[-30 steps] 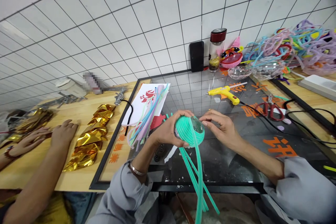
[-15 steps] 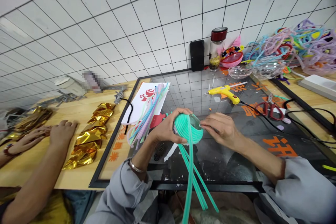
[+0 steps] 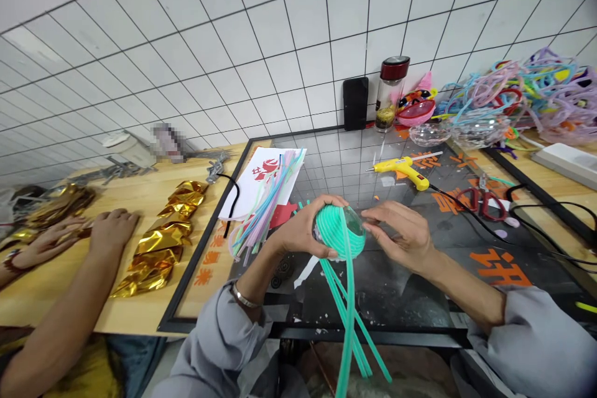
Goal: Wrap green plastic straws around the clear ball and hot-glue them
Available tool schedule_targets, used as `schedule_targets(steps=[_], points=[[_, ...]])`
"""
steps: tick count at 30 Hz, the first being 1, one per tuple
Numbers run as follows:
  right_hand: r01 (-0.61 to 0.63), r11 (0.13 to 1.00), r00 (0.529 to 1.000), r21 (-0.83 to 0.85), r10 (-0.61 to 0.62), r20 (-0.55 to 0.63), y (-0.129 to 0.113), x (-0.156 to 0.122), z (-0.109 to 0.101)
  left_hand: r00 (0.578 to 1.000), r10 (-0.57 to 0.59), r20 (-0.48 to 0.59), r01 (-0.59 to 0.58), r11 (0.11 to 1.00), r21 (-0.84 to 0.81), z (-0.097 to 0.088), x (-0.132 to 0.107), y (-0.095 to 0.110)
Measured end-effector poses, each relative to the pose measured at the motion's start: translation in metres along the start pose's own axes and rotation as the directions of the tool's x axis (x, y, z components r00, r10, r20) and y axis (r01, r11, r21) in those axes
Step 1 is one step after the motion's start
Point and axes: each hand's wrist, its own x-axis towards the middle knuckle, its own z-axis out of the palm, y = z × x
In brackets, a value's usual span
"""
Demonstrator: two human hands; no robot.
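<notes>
My left hand (image 3: 303, 229) is wrapped around a clear plastic ball (image 3: 355, 219) partly covered in rows of green pipe cleaner (image 3: 336, 234). Long loose green strands (image 3: 349, 323) hang from it past the table's front edge. At the ball's bare right side, my right hand (image 3: 403, 233) has thumb and fingertips drawn together in a pinch. Whatever lies between those fingertips is too small to make out. Behind the right hand, a yellow hot glue gun (image 3: 401, 171) lies on the dark glass sheet (image 3: 326, 168).
A bundle of pastel pipe cleaners (image 3: 265, 214) lies on white paper (image 3: 242, 189). Red-handled scissors (image 3: 485, 202), a jar (image 3: 388, 96), a phone (image 3: 355, 104) and a tangled pipe-cleaner heap (image 3: 508, 96) sit right and back. At left, another person's hands (image 3: 109, 233) rest near gold foil (image 3: 163, 242).
The view has shifted slightly. The ball is turned a little in my left hand and the hanging green strand has swung right. My right fingers stay pinched at the ball's side.
</notes>
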Motion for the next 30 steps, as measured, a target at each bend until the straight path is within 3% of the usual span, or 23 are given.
schedule_targets(steps=[9,12,18,20,26,30], points=[[-0.236,0.964,0.969,0.119,0.225,0.097,-0.004,0.004,0.007,1.000,-0.013,0.023,0.011,0.997,0.081,0.004,0.000,0.009],[-0.190,0.975,0.980,0.111,0.181,0.087,-0.008,0.004,0.006,1.000,-0.020,0.021,0.018,0.995,0.102,0.005,0.000,0.011],[0.105,0.994,0.989,-0.035,-0.101,0.109,-0.023,0.006,0.004,1.000,-0.007,0.020,0.005,0.996,0.086,0.006,-0.001,0.010],[0.114,0.992,0.990,-0.045,-0.110,0.091,-0.026,0.008,0.005,1.000,-0.002,0.019,0.001,0.996,0.085,0.006,0.000,0.010],[-0.008,0.999,0.999,0.052,0.005,0.054,-0.023,0.017,0.005,0.999,-0.024,0.022,0.022,0.997,0.079,0.004,0.000,0.010],[0.036,0.999,0.996,0.026,-0.039,0.084,-0.022,0.023,0.008,0.999,-0.031,0.011,0.030,0.998,0.056,0.003,-0.001,0.009]])
